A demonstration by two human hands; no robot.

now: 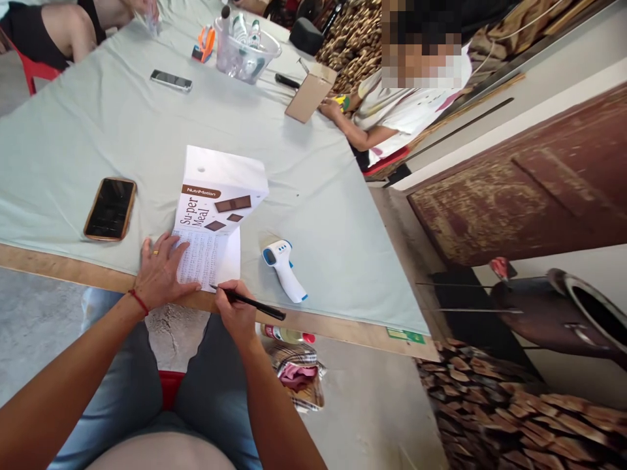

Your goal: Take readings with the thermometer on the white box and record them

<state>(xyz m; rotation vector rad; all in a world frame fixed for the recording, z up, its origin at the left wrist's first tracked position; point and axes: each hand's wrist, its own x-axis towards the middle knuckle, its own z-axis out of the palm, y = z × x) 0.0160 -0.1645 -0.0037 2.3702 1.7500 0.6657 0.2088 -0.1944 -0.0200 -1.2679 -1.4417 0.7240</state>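
Note:
My right hand [236, 307] grips a black pen [259, 306], its tip close to the lower edge of a sheet of paper [198, 258] covered in rows of small writing. Spread on the left side of that sheet, my left hand [161, 271] lies flat with its fingers apart. Behind the paper stands a white box [223, 189] marked "NutriMotion Su-per Meal", with chocolate pieces pictured on it. A white and blue infrared thermometer [287, 271] lies to the right of the paper. Left of the box rests a dark-screened phone [110, 209] in a brown case.
The table [333, 248] has a pale green cloth. Farther back are another phone [171, 80], an orange object [204, 44], a clear basket [248, 59] of bottles and a cardboard box [310, 93]. A co-worker [406, 111] sits at the right edge; firewood [490, 405] lies beyond.

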